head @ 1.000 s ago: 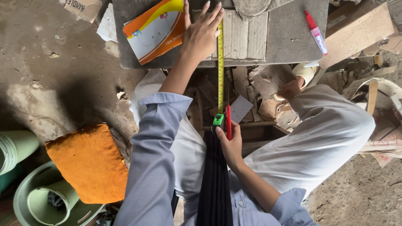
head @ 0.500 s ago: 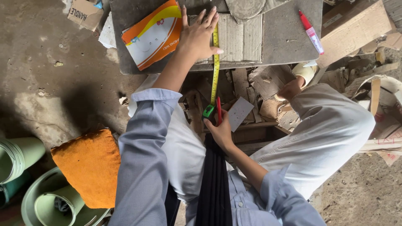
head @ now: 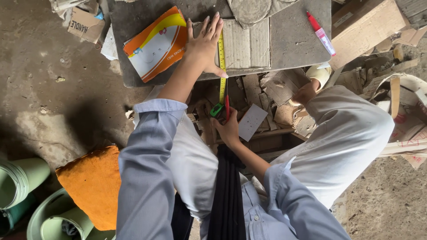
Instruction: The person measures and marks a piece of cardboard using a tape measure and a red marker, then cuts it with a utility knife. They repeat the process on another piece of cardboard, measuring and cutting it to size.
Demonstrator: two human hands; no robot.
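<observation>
While the left hand (head: 203,46) lies flat, fingers spread, pinning the yellow tape (head: 221,66) to cardboard (head: 247,44), the right hand (head: 229,129) grips its case (head: 216,110) nearer the body; tape runs lengthwise away.

- A grey slab (head: 293,42) serves as the low work surface, standing on a dirt floor (head: 49,89).
- On the slab: an orange and white carton (head: 155,44), a corrugated cardboard sheet (head: 247,44), a red-capped marker (head: 321,33), and a yellow measuring tape (head: 222,58) along the cardboard's edge.
- A grey round piece (head: 255,9), possibly cardboard, overlaps the sheet.
- On the floor: cardboard scraps (head: 267,102), an orange cushion (head: 91,184), green buckets (head: 26,195).
</observation>
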